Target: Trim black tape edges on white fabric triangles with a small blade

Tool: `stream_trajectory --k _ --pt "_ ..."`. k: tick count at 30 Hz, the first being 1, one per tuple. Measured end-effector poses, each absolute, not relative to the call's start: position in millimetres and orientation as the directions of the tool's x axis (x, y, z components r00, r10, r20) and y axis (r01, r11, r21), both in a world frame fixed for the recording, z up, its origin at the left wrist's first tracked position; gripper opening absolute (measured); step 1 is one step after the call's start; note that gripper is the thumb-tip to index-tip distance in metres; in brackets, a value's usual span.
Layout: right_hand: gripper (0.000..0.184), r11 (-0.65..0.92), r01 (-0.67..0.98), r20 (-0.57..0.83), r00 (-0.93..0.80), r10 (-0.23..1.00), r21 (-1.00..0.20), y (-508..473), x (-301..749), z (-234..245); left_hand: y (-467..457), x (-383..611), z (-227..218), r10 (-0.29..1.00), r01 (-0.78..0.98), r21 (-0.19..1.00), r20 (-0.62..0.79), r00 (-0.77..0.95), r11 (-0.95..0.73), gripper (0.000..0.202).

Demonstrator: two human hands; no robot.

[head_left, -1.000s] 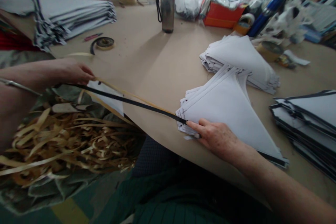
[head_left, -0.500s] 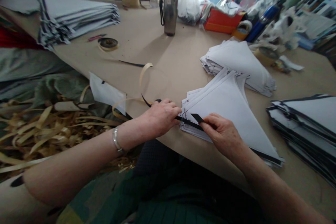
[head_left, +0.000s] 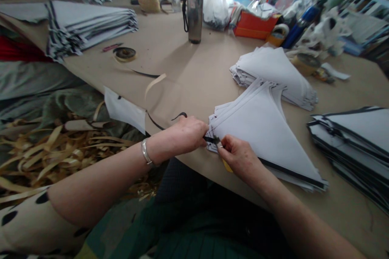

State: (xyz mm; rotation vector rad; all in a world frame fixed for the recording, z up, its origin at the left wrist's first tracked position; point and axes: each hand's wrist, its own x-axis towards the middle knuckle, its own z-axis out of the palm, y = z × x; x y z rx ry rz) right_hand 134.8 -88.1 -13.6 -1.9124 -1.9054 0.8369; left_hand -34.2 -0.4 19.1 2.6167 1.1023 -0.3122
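Observation:
My left hand (head_left: 190, 133) is closed on a black adhesive strip (head_left: 209, 139), pressing it at the left corner of a stack of white curved-edge panels (head_left: 258, 117). The strip's loose tail (head_left: 155, 123) curls out to the left of that hand. Just right of it, my right hand (head_left: 238, 151) pinches what looks like a utility knife (head_left: 227, 166); a yellow part shows under the fingers and a metallic tip touches the strip. Black strip also lies along the front edge of the top panel. The fingertips of my left hand are partly hidden.
Another white stack (head_left: 273, 68) lies behind, and black-edged panels (head_left: 355, 137) lie at right. A tape roll (head_left: 124, 54), a bottle (head_left: 195, 16) and an orange box (head_left: 255, 24) stand farther back. Peeled backing strips (head_left: 51, 158) heap at left below the table edge.
My right hand has moved slightly left and down, from the strip's folded end to the knife at the corner. The tan backing near my left hand has dropped out of view.

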Motion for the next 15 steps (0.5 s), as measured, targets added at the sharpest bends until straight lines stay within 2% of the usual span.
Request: stream_trajectory --k 8,10,13,15 --pt "0.01 -0.023 0.897 -0.178 -0.062 0.982 -0.44 -88 128 -14 -8 -28 23 0.627 0.708 0.344 -0.329 0.706 -0.617 0.017" --pt "0.01 -0.017 0.907 -0.171 -0.061 0.983 -0.42 -89 125 -15 -18 -24 22 0.571 0.648 0.462 -0.314 0.758 -0.606 0.016" --pt "0.008 -0.008 0.868 -0.174 -0.09 0.981 -0.496 -93 127 -12 -28 -26 17 0.568 0.555 0.719 -0.27 0.778 -0.418 0.015" --pt "0.007 0.005 0.81 -0.133 -0.102 0.986 -0.586 -96 138 -5 -29 -34 12 0.649 0.533 0.797 -0.249 0.719 -0.285 0.018"
